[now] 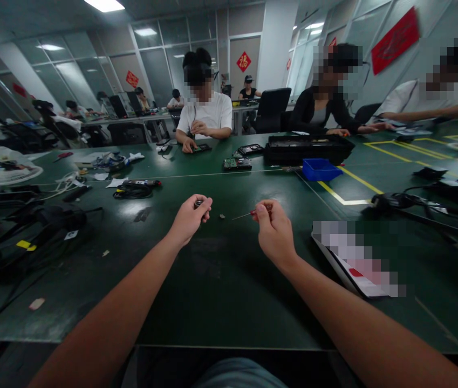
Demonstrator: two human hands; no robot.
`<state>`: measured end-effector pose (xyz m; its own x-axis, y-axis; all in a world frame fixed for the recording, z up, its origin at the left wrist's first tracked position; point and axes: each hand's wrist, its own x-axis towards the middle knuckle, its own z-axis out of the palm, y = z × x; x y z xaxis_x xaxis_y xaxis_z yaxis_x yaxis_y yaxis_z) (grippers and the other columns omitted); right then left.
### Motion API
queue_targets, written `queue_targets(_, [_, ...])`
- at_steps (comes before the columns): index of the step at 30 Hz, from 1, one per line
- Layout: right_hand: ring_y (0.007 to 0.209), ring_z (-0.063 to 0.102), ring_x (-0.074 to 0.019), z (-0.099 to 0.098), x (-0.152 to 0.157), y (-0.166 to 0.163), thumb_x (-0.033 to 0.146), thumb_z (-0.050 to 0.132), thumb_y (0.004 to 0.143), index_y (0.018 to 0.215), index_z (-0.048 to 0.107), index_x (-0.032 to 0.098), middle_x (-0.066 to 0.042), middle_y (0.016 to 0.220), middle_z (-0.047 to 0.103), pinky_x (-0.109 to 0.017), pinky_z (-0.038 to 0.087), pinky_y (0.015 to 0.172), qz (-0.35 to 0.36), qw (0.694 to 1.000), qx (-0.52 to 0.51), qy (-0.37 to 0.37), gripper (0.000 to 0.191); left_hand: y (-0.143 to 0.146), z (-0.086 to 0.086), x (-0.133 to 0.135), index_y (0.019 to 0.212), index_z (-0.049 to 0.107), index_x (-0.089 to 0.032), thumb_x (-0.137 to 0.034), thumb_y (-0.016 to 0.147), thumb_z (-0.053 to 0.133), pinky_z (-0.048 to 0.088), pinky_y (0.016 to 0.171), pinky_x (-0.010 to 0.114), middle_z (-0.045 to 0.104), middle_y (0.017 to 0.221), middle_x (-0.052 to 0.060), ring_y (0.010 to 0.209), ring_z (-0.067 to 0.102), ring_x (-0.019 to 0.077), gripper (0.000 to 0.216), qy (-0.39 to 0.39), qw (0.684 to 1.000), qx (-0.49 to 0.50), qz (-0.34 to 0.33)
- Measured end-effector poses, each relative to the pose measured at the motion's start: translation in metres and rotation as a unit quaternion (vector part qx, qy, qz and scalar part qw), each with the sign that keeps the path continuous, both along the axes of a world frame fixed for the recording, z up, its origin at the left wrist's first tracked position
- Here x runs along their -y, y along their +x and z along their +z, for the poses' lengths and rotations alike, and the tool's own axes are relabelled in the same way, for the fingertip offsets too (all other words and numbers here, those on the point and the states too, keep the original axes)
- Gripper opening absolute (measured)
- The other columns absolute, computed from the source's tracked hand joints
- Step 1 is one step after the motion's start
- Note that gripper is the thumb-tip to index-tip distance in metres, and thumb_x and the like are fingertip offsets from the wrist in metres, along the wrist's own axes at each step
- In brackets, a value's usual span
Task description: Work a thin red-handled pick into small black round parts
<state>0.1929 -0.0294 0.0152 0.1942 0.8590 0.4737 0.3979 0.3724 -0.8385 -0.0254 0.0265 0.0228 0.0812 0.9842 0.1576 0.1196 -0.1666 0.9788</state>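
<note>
My right hand [272, 229] is closed around a thin screwdriver [250, 214]. Its slim metal shaft points left, and a bit of red shows where the handle enters my fingers. My left hand [191, 218] is curled shut on a small dark, shiny round object [199, 203], mostly hidden by the fingers. Both hands are over the green table [229, 302], with a gap between them. A tiny pale scrap [222, 216] lies on the tabletop in that gap, near the screwdriver's tip.
Ahead lie a blue bin [321, 170], a long black tray [308, 150] and a hard drive with its green board up [237, 164]. Coiled black cables [134, 188] sit to the left, a white packet [354, 264] to the right. A co-worker [203, 113] sits opposite.
</note>
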Motion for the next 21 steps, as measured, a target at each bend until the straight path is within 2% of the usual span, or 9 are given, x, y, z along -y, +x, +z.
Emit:
queue_targets(3, [0.077,0.065,-0.0196,0.001,0.0,-0.001,0.038,0.045,0.101,0.098,0.059,0.023,-0.003,0.083,0.068,-0.033,0.047,0.071,0.0,1.0,0.0,0.004,0.022,0.0,0.008,-0.005,0.095,0.063,-0.018,-0.041,0.089,0.062,0.047,0.06,0.026,0.062,0.072,0.003,0.062,0.058,0.0143,0.024,0.003,0.994,-0.108,0.009])
queue_targets(5, [0.077,0.066,-0.0197,0.001,0.0,-0.002,0.039,0.045,0.101,0.097,0.058,0.022,-0.003,0.083,0.068,-0.034,0.047,0.071,-0.003,1.0,-0.001,0.009,0.021,0.001,0.01,-0.01,0.098,0.067,-0.018,-0.035,0.09,0.06,0.05,0.068,0.03,0.067,0.079,0.005,0.068,0.062,0.0164,0.021,0.031,0.976,-0.217,-0.001])
queue_targets(9, [0.078,0.066,-0.0202,0.001,0.001,-0.003,0.039,0.044,0.101,0.097,0.058,0.023,-0.003,0.083,0.068,-0.034,0.048,0.072,-0.001,1.0,-0.004,0.008,0.022,0.007,0.006,-0.024,0.104,0.074,-0.02,-0.027,0.091,0.056,0.049,0.089,0.036,0.073,0.109,0.008,0.098,0.066,0.0227,0.024,0.098,0.892,-0.436,-0.07])
queue_targets(11, [0.078,0.066,-0.0203,0.002,0.001,-0.003,0.039,0.044,0.101,0.097,0.058,0.023,-0.003,0.084,0.069,-0.034,0.048,0.073,0.002,1.0,-0.003,0.005,0.022,0.011,0.0,-0.029,0.114,0.073,-0.021,-0.034,0.092,0.057,0.049,0.091,0.038,0.071,0.119,0.01,0.106,0.065,0.0261,0.031,0.088,0.855,-0.502,-0.091])
queue_targets(14, [0.078,0.066,-0.0203,0.002,0.001,-0.003,0.038,0.044,0.101,0.097,0.058,0.023,-0.003,0.083,0.069,-0.035,0.048,0.073,0.004,1.0,0.003,0.007,0.022,0.015,-0.008,-0.035,0.124,0.07,-0.02,-0.042,0.091,0.059,0.05,0.088,0.041,0.069,0.123,0.013,0.109,0.064,0.0308,0.041,0.069,0.818,-0.563,-0.098])
queue_targets(16, [0.078,0.066,-0.0203,0.002,0.001,-0.003,0.039,0.043,0.101,0.097,0.058,0.023,-0.003,0.084,0.069,-0.035,0.048,0.074,0.006,1.0,0.005,0.008,0.022,0.015,-0.011,-0.038,0.12,0.072,-0.02,-0.039,0.092,0.058,0.049,0.088,0.041,0.07,0.12,0.014,0.109,0.064,0.0315,0.037,0.076,0.806,-0.578,-0.102])
queue_targets(18, [0.079,0.067,-0.0204,0.002,0.0,-0.003,0.039,0.043,0.102,0.098,0.058,0.023,-0.004,0.085,0.07,-0.035,0.048,0.074,0.009,1.0,0.003,0.005,0.022,0.012,-0.012,-0.041,0.114,0.074,-0.019,-0.038,0.093,0.056,0.048,0.087,0.04,0.071,0.116,0.013,0.106,0.065,0.0301,0.033,0.081,0.81,-0.57,-0.107])
queue_targets(21, [0.079,0.067,-0.0202,0.002,0.001,-0.003,0.04,0.043,0.102,0.098,0.058,0.023,-0.003,0.085,0.069,-0.034,0.047,0.073,0.011,1.0,0.004,0.002,0.022,0.001,-0.006,-0.042,0.109,0.074,-0.019,-0.041,0.093,0.057,0.048,0.082,0.037,0.073,0.11,0.012,0.094,0.067,0.0256,0.032,0.051,0.857,-0.501,-0.112])
